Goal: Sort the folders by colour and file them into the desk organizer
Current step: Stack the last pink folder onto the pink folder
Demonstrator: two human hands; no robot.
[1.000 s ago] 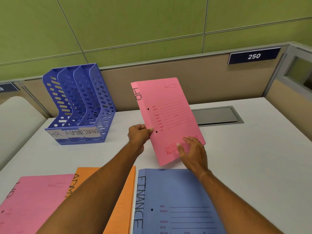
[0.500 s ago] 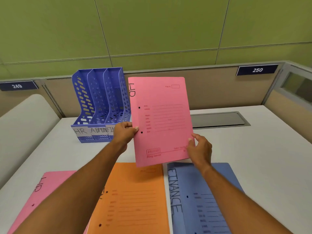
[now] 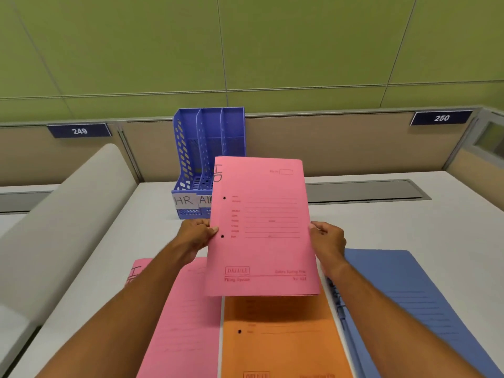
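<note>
Matt card pink folder (image 3: 261, 227); glossy perforated plastic organizer (image 3: 208, 148); smooth matt desk (image 3: 409, 225).

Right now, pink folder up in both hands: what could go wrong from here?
1. The held pink folder hides part of the blue organizer; only the HR label and part of the next show, so it could slip into the wrong slot.
2. The left hand and right hand pinch only its side edges; it may sag or slip.
3. Lowered, it could nudge the orange folder and blue folder beneath.
</note>
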